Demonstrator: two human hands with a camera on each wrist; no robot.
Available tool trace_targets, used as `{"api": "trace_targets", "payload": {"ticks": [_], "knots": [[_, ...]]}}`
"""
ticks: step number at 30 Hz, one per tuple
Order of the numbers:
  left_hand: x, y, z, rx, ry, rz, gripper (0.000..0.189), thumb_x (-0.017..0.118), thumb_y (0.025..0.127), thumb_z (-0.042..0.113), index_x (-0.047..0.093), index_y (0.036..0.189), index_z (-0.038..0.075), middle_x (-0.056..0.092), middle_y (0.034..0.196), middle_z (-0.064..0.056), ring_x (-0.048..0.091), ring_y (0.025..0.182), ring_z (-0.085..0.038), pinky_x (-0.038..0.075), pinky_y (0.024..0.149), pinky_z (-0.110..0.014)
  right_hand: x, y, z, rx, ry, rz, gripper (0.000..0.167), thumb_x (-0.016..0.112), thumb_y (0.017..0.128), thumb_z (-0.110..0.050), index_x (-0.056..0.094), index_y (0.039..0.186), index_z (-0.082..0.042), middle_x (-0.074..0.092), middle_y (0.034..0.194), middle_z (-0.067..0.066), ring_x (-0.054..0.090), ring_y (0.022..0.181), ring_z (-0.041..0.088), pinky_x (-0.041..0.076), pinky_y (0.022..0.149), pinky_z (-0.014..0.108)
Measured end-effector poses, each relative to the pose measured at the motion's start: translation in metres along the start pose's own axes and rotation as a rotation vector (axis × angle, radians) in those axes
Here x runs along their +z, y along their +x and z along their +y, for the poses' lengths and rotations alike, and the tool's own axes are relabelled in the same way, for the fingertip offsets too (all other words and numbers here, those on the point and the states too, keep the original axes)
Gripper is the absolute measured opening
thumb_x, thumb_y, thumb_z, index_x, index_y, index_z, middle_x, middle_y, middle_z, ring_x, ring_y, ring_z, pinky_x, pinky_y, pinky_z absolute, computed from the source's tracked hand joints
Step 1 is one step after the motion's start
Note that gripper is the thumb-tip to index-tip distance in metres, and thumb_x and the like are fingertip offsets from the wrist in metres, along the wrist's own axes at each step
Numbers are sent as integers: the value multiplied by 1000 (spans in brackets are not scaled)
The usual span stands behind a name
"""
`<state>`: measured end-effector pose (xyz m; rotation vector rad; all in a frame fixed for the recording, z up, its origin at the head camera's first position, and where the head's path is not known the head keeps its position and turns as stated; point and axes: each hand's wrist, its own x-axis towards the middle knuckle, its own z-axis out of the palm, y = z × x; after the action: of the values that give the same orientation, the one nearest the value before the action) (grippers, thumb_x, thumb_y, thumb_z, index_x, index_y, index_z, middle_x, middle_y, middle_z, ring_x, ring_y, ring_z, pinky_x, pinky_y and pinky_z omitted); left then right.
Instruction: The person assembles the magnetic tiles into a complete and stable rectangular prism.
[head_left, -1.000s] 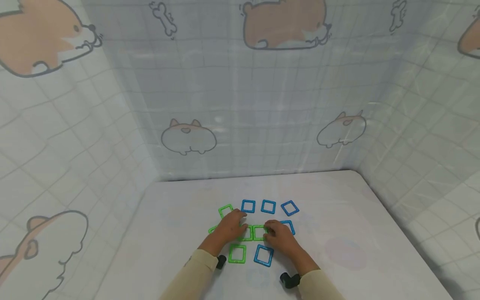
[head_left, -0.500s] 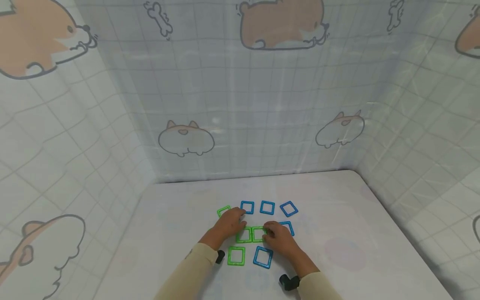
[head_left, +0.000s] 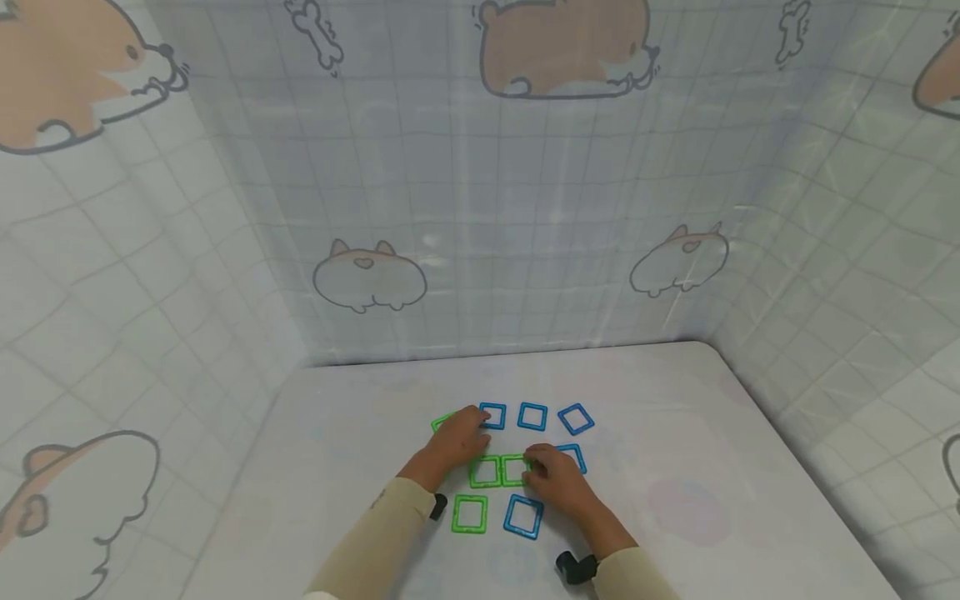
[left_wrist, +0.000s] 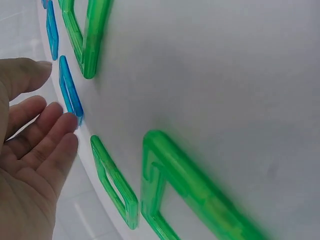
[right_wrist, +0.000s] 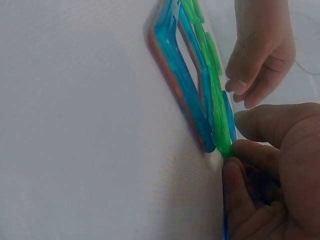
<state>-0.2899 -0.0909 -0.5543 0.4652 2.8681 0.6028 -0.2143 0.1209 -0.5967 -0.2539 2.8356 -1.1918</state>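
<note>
Two green square frame tiles lie edge to edge mid-table: a left green tile (head_left: 485, 485) and a right green tile (head_left: 514, 484). My right hand (head_left: 558, 479) pinches the outer edge of the right one; in the right wrist view its thumb and curled fingers meet at the green end. My left hand (head_left: 459, 439) reaches past the pair, its fingertips at a blue square tile (head_left: 505, 417) in the back row. In the left wrist view the thumb and loosely bent fingers (left_wrist: 62, 145) stay apart beside that blue tile (left_wrist: 75, 102).
Two more blue tiles (head_left: 534, 405) continue the back row rightward. Another blue tile (head_left: 582, 460) is partly hidden behind my right hand, and a green tile (head_left: 442, 418) behind my left. Nearer lie a green tile (head_left: 468, 530) and a blue tile (head_left: 520, 533). Printed curtains surround the white table (head_left: 360, 392).
My left hand has moved away from the green pair, back toward the blue tile in the rear row. The right hand stays at the right green tile's edge.
</note>
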Motion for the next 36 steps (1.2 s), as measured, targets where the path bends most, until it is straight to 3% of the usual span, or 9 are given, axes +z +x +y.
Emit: {"api": "trace_targets", "payload": {"ticks": [6,14,24,36], "knots": [[0,9,2,-8,-32,2,42,63,97,26,60,135,9,57,138,-10,52,132,-28,42,112,-46,-1,0,0,2,10,3,35,69,92,-22,67,125,-10,62,134,4,60,118,24,53,101,46],[-3,13,8,20,55,-17,41,65,97,27,61,134,10,56,141,-10,50,134,-28,42,113,-46,0,2,2,5,-3,5,36,69,92,-24,67,126,-12,62,134,2,61,117,21,53,100,43],[1,18,7,13,108,-60,36,65,97,25,65,129,8,63,131,-8,54,129,-25,45,110,-42,1,2,3,-3,-7,4,35,68,92,-24,67,125,-12,62,134,2,60,121,23,52,102,43],[4,17,12,61,258,-61,25,67,95,23,71,117,10,67,107,-3,59,100,-17,53,96,-36,0,2,1,10,-1,0,35,69,92,-24,67,125,-12,61,135,3,58,125,25,51,104,45]]}}
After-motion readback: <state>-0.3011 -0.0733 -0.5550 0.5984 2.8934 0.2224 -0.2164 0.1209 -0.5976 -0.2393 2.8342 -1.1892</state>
